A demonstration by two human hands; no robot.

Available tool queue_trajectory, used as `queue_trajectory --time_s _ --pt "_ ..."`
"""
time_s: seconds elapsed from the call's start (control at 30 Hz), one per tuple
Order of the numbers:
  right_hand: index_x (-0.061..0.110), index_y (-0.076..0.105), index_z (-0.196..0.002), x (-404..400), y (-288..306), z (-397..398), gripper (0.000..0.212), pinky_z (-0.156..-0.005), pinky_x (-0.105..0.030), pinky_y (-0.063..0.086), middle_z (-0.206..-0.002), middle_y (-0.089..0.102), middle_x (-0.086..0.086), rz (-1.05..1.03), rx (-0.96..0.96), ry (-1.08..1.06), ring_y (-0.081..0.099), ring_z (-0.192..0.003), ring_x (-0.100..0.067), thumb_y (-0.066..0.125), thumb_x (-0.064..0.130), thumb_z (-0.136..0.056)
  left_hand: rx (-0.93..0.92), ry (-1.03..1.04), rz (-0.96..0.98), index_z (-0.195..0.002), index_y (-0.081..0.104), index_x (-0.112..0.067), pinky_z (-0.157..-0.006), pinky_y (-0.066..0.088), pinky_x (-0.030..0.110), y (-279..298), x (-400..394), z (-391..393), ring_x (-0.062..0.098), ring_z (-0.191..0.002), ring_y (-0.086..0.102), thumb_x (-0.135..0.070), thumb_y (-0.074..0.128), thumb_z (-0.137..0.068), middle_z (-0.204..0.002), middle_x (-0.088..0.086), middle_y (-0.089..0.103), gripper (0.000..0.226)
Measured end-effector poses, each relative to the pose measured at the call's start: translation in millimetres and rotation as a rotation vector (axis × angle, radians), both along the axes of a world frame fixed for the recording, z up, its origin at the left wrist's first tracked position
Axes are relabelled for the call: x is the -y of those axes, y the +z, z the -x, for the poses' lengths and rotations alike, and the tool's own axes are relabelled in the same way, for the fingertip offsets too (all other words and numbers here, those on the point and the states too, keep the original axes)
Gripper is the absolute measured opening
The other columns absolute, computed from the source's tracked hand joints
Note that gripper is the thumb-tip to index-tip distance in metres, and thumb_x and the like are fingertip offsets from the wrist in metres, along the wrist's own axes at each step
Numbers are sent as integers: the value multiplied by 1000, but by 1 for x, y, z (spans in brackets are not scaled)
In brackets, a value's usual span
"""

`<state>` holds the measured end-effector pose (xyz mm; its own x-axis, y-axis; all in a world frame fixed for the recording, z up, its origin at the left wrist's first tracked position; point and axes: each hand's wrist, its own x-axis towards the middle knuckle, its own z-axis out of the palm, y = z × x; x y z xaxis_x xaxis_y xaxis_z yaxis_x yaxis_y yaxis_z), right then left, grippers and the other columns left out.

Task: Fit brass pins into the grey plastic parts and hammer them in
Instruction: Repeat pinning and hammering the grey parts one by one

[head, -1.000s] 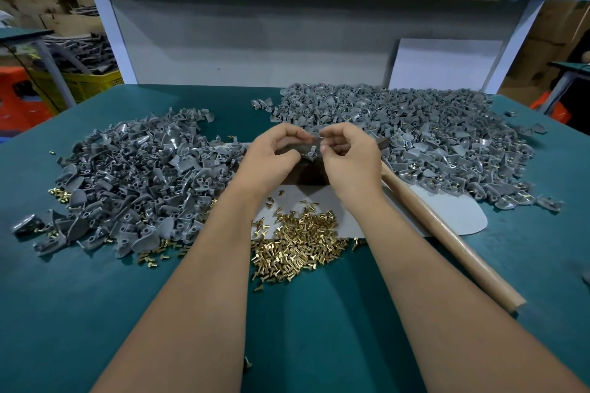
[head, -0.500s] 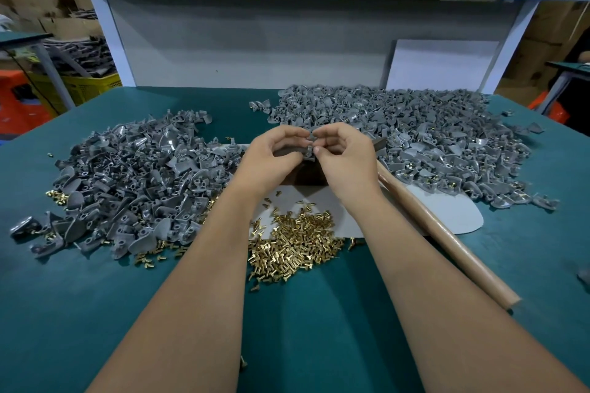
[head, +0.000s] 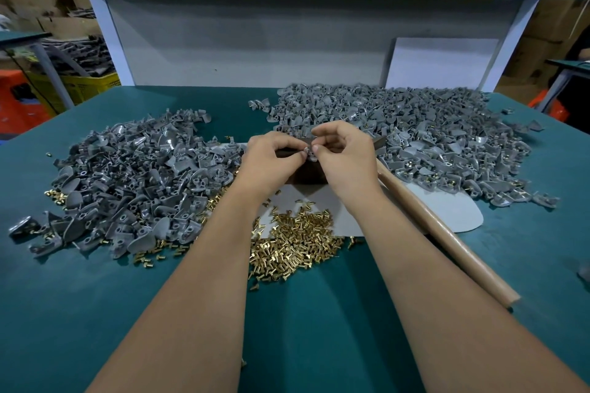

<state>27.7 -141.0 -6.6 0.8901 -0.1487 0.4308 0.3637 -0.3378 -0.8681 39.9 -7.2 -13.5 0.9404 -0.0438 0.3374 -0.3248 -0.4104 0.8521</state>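
fingers (head: 298, 153) of left hand (head: 271, 159) and right hand (head: 343, 156) pinch one grey part (head: 309, 151) above dark block (head: 308, 171) | barely moved since a second ago, pin fitting unfinished | brass pins (head: 297, 241) near wrists on worktop (head: 95, 297) | hammer handle (head: 447, 239) idle

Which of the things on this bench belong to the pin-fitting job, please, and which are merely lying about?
Job:
- grey part, pinched by left hand and right hand
- brass pins
- left pile, right pile
- hammer handle
- dark block

Lying about:
- yellow crate
- white board
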Motion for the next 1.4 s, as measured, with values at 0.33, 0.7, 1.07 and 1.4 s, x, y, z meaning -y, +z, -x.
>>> queue_trajectory --time_s 0.33,0.7,1.07,1.4 --pt "31 64 -87 -2 -2 -2 28 -78 -30 52 -78 64 14 180 13 -88 60 -84 -7 65 3 -83 24 36 13 -82 73 -23 -96 49 44 -4 2 -1 21 -106 59 -14 72 -84 -100 0 67 9" --pt "35 62 -81 -2 0 -2 29 -82 -36 54 -79 68 12 136 -85 -78 63 -83 -6 66 6 -83 8 13 72 -72 69 -29 -93 52 43 -2 1 1 20 -99 62 -12 73 -83 -95 -1 68 20" --pt "40 59 -76 -8 -3 -1 33 -92 -45 46 -81 65 18 130 -52 -130 59 -98 -15 65 8 -83 48 10 27 -72 68 -25 -95 49 47 -5 0 0 24 -104 59 -18 75 -81 -94 -2 70 14" --pt "36 62 -85 -10 4 -3 24 -75 -28 14 -77 62 17 479 8 -259 48 -97 -9 61 13 -85 54 3 47 -74 71 -27 -93 52 44 -6 -2 -2 18 -95 65 -15 76 -82 -93 -2 71 15"
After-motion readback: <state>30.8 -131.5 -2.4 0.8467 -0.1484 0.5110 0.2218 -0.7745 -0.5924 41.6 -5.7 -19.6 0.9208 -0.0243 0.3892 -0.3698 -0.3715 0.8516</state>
